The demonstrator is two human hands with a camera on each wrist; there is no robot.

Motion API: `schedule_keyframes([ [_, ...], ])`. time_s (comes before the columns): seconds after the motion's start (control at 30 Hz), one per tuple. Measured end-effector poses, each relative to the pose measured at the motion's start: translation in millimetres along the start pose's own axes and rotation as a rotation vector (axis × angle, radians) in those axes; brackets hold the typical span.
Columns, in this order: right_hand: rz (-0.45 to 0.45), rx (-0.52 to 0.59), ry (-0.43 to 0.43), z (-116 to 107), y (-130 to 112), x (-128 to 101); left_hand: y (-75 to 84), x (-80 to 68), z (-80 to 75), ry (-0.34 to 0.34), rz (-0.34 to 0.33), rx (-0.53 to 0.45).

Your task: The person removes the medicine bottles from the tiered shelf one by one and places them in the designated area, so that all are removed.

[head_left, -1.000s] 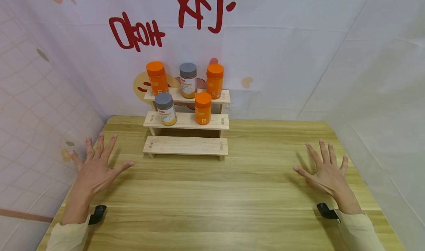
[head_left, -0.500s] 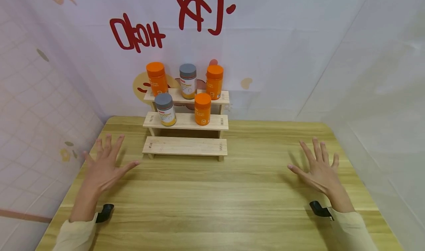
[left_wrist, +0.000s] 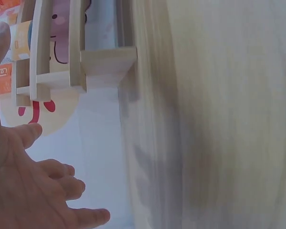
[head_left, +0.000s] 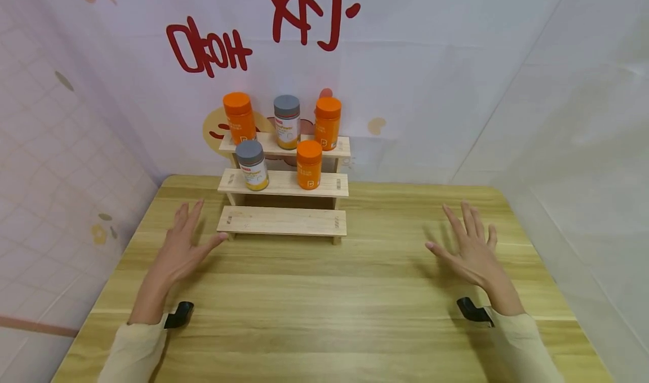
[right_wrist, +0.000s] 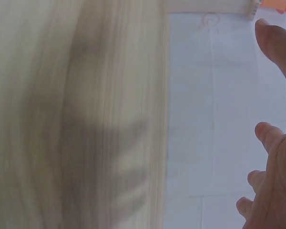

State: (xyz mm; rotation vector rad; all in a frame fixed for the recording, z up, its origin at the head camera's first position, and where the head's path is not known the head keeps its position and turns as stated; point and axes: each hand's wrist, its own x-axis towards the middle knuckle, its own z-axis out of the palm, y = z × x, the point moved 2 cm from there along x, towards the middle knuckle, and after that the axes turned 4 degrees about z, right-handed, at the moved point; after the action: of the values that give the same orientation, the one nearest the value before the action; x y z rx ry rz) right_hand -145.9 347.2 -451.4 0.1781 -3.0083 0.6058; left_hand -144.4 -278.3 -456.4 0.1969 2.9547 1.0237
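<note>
My left hand point(head_left: 181, 253) hovers over the table's left side with its fingers spread and holds nothing. Its thumb tip lies close to the left end of a three-step wooden rack point(head_left: 281, 221). Over the right side of the table is my right hand point(head_left: 470, 256), fingers spread and nothing in its grasp. On the rack's top step stand an orange jar point(head_left: 240, 118), a grey-lidded jar point(head_left: 287, 123) and another orange jar point(head_left: 328, 124). The middle step bears a grey-lidded jar point(head_left: 252, 166) and an orange jar point(head_left: 309, 165). All stand upright; the lowest step is bare.
The wooden table point(head_left: 324, 304) reaches from the rack to the front of the view. A white printed sheet point(head_left: 421, 90) hangs behind it, and more sheeting point(head_left: 583, 163) closes off both sides. A black wrist mount point(head_left: 179, 315) sits at each cuff.
Both hands have moved inward, the left one to the right and the right one to the left, and slightly farther from me. The jars and rack stay put.
</note>
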Motion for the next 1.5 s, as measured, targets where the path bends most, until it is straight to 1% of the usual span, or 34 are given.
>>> schedule_keyframes([
  [0.2, -0.023, 0.043, 0.012, 3, -11, 7, 1.7, 8.5, 4.1, -0.006, -0.001, -0.119],
  [0.33, -0.042, 0.091, 0.007, 4, -18, 10, -1.2, 10.7, 6.7, 0.019, -0.008, -0.172],
  [0.4, -0.044, 0.117, 0.001, 3, -21, 11, -3.3, 11.2, 8.3, 0.024, -0.023, -0.216],
  [0.57, -0.045, 0.177, -0.014, 1, -31, 17, -7.7, 11.3, 12.8, 0.035, -0.036, -0.347],
  [0.83, -0.049, 0.243, -0.017, -3, -48, 32, -9.4, 14.3, 20.4, 0.089, -0.008, -0.513],
  [0.93, -0.057, 0.259, -0.014, -4, -54, 36, -9.9, 18.4, 25.0, 0.115, -0.018, -0.613],
  [1.07, -0.066, 0.281, -0.012, -5, -61, 40, -10.7, 23.7, 32.9, 0.152, -0.065, -0.826],
  [1.13, -0.074, 0.293, -0.012, -5, -64, 42, -11.1, 25.1, 36.5, 0.172, -0.09, -0.904],
  [1.27, -0.089, 0.323, -0.02, -3, -70, 45, -14.1, 26.6, 42.4, 0.191, -0.127, -1.002],
  [1.4, -0.1, 0.355, -0.028, 0, -76, 49, -17.3, 25.4, 45.8, 0.179, -0.148, -1.138],
  [1.5, -0.106, 0.37, -0.029, 2, -81, 52, -20.0, 26.0, 47.0, 0.149, -0.135, -1.225],
])
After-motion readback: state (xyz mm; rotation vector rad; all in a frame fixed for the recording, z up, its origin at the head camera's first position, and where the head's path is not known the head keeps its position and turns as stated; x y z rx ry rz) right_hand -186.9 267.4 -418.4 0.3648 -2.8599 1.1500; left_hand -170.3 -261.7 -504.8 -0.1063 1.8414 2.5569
